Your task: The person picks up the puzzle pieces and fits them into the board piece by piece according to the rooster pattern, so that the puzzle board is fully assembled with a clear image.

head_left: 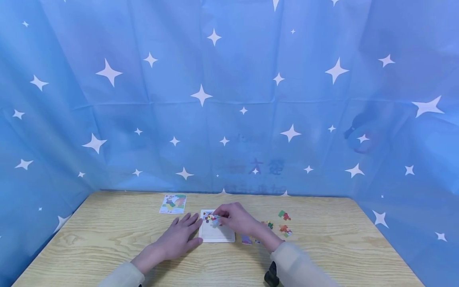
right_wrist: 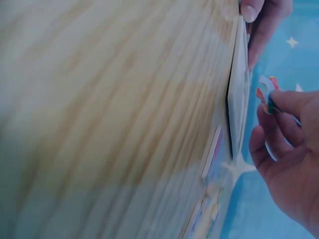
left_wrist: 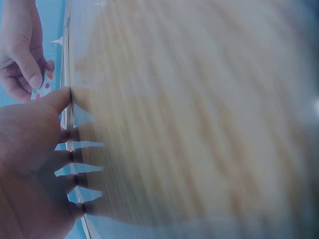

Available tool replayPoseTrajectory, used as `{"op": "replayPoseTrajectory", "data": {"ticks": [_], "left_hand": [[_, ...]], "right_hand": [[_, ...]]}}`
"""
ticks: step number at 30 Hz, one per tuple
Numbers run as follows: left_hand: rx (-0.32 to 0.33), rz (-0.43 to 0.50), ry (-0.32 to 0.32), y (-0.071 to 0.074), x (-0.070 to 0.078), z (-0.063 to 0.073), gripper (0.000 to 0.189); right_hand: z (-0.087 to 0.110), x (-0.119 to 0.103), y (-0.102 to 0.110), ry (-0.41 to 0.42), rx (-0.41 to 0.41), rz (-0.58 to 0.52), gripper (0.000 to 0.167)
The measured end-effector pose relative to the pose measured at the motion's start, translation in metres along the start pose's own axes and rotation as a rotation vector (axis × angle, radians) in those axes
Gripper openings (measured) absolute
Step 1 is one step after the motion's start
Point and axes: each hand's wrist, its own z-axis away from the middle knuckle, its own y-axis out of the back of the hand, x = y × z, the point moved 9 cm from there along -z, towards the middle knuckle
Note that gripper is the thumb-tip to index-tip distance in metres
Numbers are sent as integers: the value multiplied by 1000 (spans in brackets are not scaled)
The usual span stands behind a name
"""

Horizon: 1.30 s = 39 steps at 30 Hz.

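A white puzzle tray (head_left: 216, 236) lies on the table, with colourful pieces (head_left: 208, 217) in its upper left part. My left hand (head_left: 179, 236) rests flat at the tray's left edge, fingers straight and spread. Over the tray's upper part, my right hand (head_left: 237, 219) pinches a jigsaw piece (right_wrist: 266, 89) between thumb and forefinger. In the right wrist view the piece is tilted and held above the tray's surface. The left wrist view shows the same piece (left_wrist: 47, 83) beyond my left thumb.
A picture card (head_left: 173, 204) lies to the left behind my left hand. Several loose jigsaw pieces (head_left: 285, 230) are scattered on the wooden table (head_left: 340, 243) to the right, some partly hidden by my right forearm. A blue curtain with white stars (head_left: 229, 119) hangs around the table.
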Motion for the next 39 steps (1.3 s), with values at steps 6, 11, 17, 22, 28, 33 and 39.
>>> {"op": "replayPoseTrajectory", "data": {"ticks": [6,11,17,22,28,33,39], "left_hand": [[2,-2,-16,2,3,1,62],[-2,-2,-12,3,3,2,62],[-11,19,-7,1,1,1,63],[-4,22,-13,-1,-2,-1,64],[-8,6,-7,-3,-4,-1,66],[-27,13,19,0,0,0,63],[-41,13,23,1,3,1,64]], "right_hand": [[-11,-6,-6,-2,-8,19,20],[-18,-10,-13,6,-16,33,20],[-23,-6,-15,-16,-4,39,20],[-25,0,-5,-22,56,57,19],[-24,7,2,-22,70,63,19],[-23,12,3,-10,72,78,19],[-23,17,2,-25,81,99,19]]}}
